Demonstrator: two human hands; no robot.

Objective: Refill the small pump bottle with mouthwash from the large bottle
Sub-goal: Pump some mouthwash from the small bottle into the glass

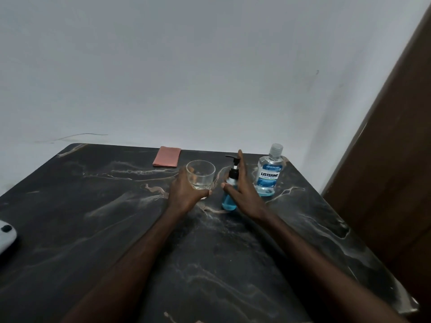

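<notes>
Grey wall [186, 66] fills the upper frame. Dark marbled table [116, 229] takes the lower half, w/ a brown door [396, 159] down the right edge. Task items stand in a row at the table's far edge, ctr-right of frame, prob so both hands can reach them.

Large btl [268, 176] is rightmost in the row, upright, cap on, so no pouring yet. Blue liquid shows at its base; the label hides the level.

Glass [201, 173] stands left of ctr, a clear tumbler that looks about empty. L hand [186, 194] grips its lower wall, fingers curled round. The task doesn't name the glass, so prob it's being shifted clear or steadied.

Pump btl [229, 202] stands between glass and large btl, upright, pump head on, blue liquid in the body. R hand [243, 192] is spread beside it: fingers straight up along its right side, thumb out across the front, not closed. Can't tell if they touch. Looks set to wrap the body so the pump can be unscrewed.

Pink cloth [167, 156] lies folded flat at the far edge, upper left of the glass, prob for spills. White device [5, 236] is cut off at the left edge; can't ID it.
</notes>
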